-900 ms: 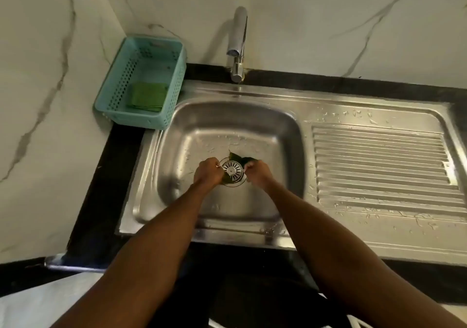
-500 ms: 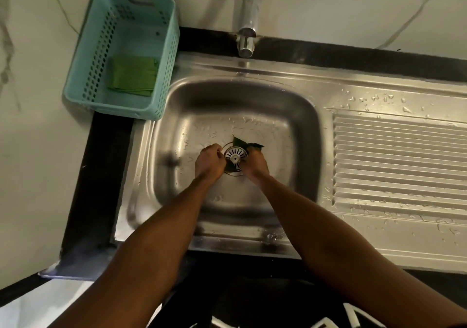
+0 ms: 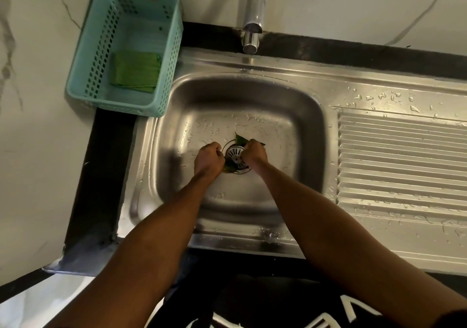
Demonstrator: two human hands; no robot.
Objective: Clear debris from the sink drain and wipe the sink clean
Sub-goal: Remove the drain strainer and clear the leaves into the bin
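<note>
A steel sink basin (image 3: pixel 303 138) holds a round metal drain strainer (image 3: pixel 235 156) at its middle. Green leaves (image 3: pixel 240 140) lie around the strainer, one poking out behind it and another (image 3: pixel 228 168) showing below my left hand. My left hand (image 3: pixel 209 161) is closed at the strainer's left edge. My right hand (image 3: pixel 254 154) is closed at its right edge, partly over a leaf. Both sets of fingertips are hidden, so I cannot tell whether they pinch leaves or the strainer.
A teal plastic basket (image 3: pixel 171 49) with a folded green cloth (image 3: pixel 136 71) stands at the back left corner. The tap (image 3: pixel 252 29) rises behind the basin. A ribbed, wet draining board (image 3: pixel 401 161) lies to the right. Marble walls close the left and back.
The view has tilted down and nearer to the sink. Both hands stay closed at the two sides of the strainer, with the leaves in the same place.
</note>
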